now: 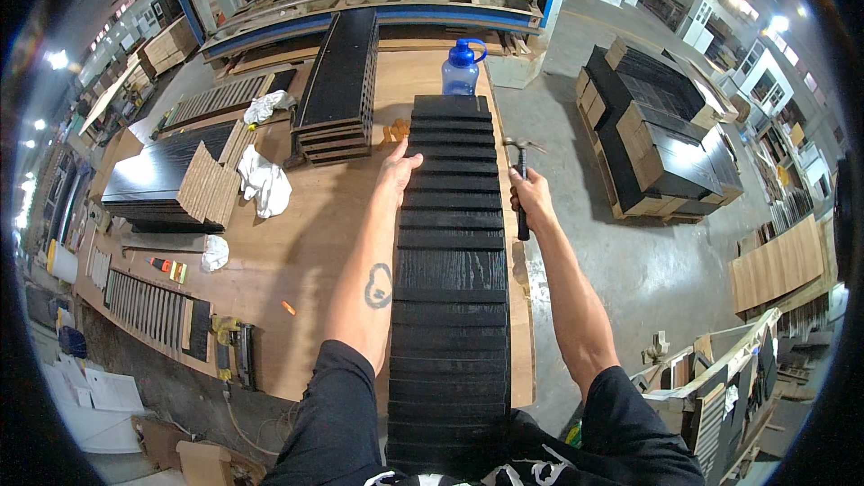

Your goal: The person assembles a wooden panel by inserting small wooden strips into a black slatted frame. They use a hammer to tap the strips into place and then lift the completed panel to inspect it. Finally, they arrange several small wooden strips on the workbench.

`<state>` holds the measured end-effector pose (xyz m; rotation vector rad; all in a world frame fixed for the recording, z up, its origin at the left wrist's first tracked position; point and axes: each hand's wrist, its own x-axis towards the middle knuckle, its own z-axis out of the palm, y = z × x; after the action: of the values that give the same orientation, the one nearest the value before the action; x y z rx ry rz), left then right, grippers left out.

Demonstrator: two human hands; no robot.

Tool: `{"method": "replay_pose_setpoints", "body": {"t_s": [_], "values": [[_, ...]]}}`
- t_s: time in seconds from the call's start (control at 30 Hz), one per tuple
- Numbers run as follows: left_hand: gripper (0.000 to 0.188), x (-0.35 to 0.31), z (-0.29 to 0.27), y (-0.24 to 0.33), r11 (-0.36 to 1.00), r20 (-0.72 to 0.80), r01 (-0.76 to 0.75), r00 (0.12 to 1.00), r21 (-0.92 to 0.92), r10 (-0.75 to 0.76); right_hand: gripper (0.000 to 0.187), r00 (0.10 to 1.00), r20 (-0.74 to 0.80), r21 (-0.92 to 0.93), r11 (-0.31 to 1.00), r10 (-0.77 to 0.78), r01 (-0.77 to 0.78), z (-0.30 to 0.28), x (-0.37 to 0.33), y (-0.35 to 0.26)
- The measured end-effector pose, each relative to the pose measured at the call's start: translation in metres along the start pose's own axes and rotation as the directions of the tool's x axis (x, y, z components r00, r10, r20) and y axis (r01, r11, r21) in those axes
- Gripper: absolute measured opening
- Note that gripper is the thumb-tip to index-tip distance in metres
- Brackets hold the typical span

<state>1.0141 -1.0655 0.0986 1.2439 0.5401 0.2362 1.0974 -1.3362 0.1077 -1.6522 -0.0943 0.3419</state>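
A long black slatted panel with ridged, overlapping crosswise slats runs away from my body along the right part of the wooden worktable. My left hand rests against its left edge near the far end. The thumb points over the slats while the index finger stretches forward, apart from it; the other fingers are partly hidden. On the right side, my right hand is wrapped round the dark handle of a claw hammer. The hammer is upright in the picture, its metal head beyond my fist, just off the panel's right edge.
Beyond the panel stands a blue water bottle. Black board stacks and white cloths lie leftward on the worktable. A nail gun sits near its front left edge. Across the floor, a pallet carries black boxes.
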Motion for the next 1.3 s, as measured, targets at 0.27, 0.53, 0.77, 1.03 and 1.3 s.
{"method": "replay_pose_setpoints", "body": {"t_s": [0.27, 0.53, 0.77, 1.03, 1.3], "values": [[0.076, 0.01, -0.016, -0.005, 0.999, 0.014, -0.013, 1.0, 0.052, 0.012, 0.018, 0.99, 0.118, 0.022, 0.997, 0.075, -0.078, 0.01, -0.007, -0.018], [0.077, -0.015, 0.008, 0.011, 0.999, -0.002, 0.0, 1.0, 0.054, 0.0, 0.018, 0.993, -0.071, 0.23, 0.971, 0.089, -0.071, -0.001, 0.003, -0.011], [0.074, -0.004, -0.001, 0.009, 0.995, -0.003, -0.031, 1.0, 0.099, 0.031, 0.014, 0.999, -0.036, 0.069, 0.997, -0.019, 0.022, 0.006, 0.003, -0.028], [0.069, -0.019, 0.013, 0.014, 0.988, -0.133, -0.074, 0.987, 0.138, 0.092, 0.025, 0.907, 0.098, -0.635, 0.676, -0.41, 0.375, 0.02, 0.012, -0.066], [0.061, -0.019, 0.006, 0.006, 0.975, -0.215, -0.151, 0.959, 0.162, 0.184, 0.02, 0.617, 0.736, -0.667, -0.14, -0.281, 0.732, 0.122, 0.012, -0.171]]}}
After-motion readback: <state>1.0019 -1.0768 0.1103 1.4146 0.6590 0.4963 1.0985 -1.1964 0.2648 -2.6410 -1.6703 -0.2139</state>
